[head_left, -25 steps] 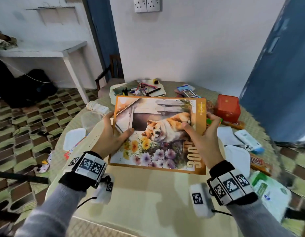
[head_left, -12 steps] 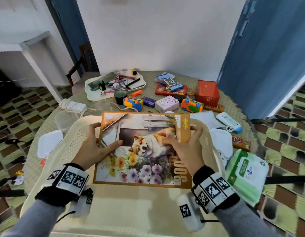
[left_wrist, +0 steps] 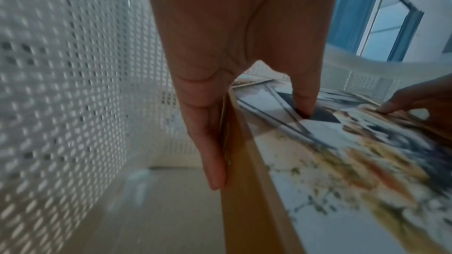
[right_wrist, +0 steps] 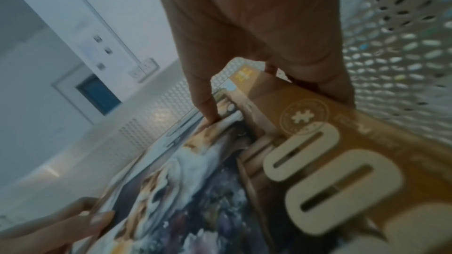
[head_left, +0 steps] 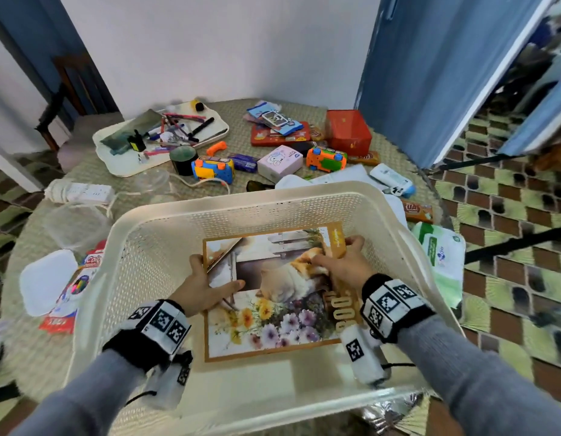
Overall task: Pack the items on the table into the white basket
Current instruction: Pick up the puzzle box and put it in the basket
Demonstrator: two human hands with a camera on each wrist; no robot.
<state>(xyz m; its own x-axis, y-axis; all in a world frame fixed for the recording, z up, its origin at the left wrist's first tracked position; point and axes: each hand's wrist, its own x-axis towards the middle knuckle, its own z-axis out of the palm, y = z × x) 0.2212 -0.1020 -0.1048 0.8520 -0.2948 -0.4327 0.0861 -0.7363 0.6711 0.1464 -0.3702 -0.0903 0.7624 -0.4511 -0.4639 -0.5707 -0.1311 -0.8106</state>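
The white perforated plastic basket [head_left: 166, 247] sits at the near edge of the worktop [head_left: 241, 111], and the flat cardboard jigsaw box [head_left: 273, 309] printed with a dog and flowers is inside it, low between the walls, tilted slightly; whether it rests on the floor cannot be told. The left hand [head_left: 203, 287] grips the box's left edge, thumb on the glossy lid and fingers along the side. The right hand [head_left: 342, 265] holds the far right corner the same way, thumb pressed on top.

By the look of things, packing has barely begun: no other item shows in the basket. Left outside are two orange-and-blue plastic toy cars [head_left: 213, 168], a red square tin [head_left: 348, 132], a pink carton [head_left: 279, 162], a soft green wipes packet [head_left: 443, 256] and a cream tray of pens [head_left: 115, 158].
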